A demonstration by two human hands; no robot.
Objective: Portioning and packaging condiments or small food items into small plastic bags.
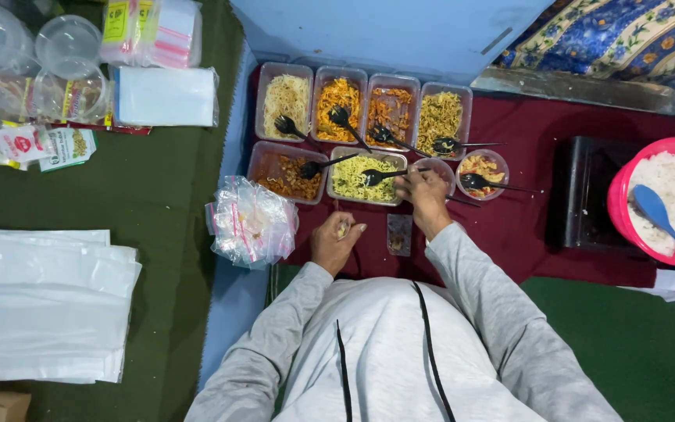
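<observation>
Left hand (pixel 336 238): we curl it loosely around a small clear pouch (pixel 343 229).
Right hand (pixel 423 191): we grip the black spoon (pixel 380 175) (bowl resting in the yellow-noodle container (pixel 366 177)).
Filled sachet (pixel 399 234): lies on the maroon cloth (pixel 541 203), between our wrists.

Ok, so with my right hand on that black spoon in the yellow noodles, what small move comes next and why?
Probably lift the black plastic spoon toward the left hand: the right hand grips its handle in the clear rectangular tub of yellow noodles, and the left cups something small and pale nearby.

clear plastic tubs (pixel 286 98), matt maroon cloth (pixel 525 219)
</observation>
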